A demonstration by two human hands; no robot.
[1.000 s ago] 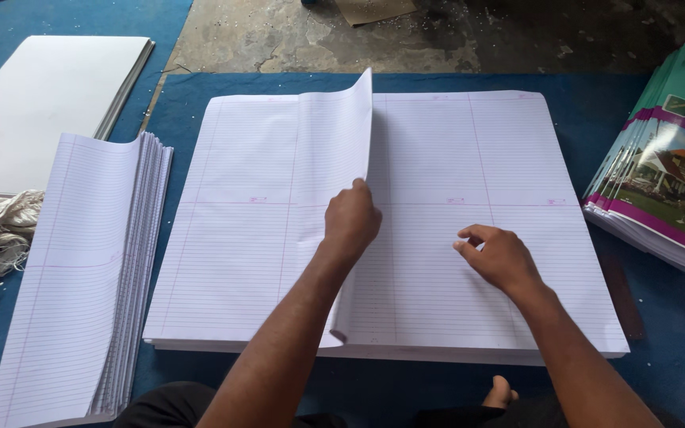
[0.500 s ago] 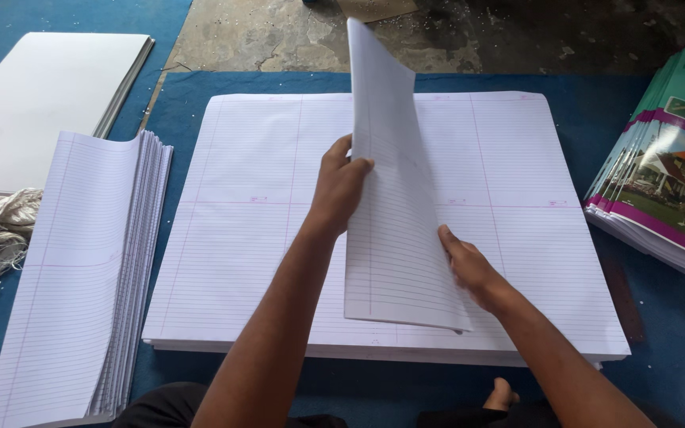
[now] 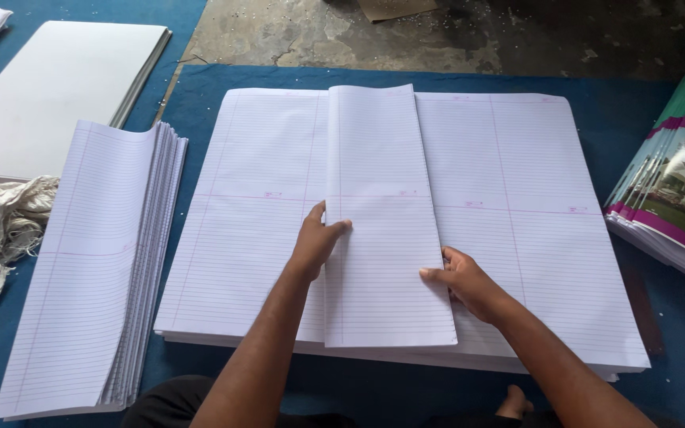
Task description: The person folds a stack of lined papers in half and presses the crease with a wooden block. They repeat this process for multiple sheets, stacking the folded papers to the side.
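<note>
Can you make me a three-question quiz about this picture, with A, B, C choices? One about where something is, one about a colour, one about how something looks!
1. Where is the tall pile of folded lined sheets?
A. left of the big flat stack
B. on top of it
C. behind it

2. What colour is the mat under the paper?
A. red
B. blue
C. yellow

3. How is the ruled sheet under the hands?
A. crumpled
B. rolled up
C. folded into a narrow strip

Answers:
1. A: the pile of folded lined sheets lies left of the big flat stack of white ruled paper.
2. B: the mat is blue.
3. C: the left hand and right hand press the folded ruled sheet flat.
</note>
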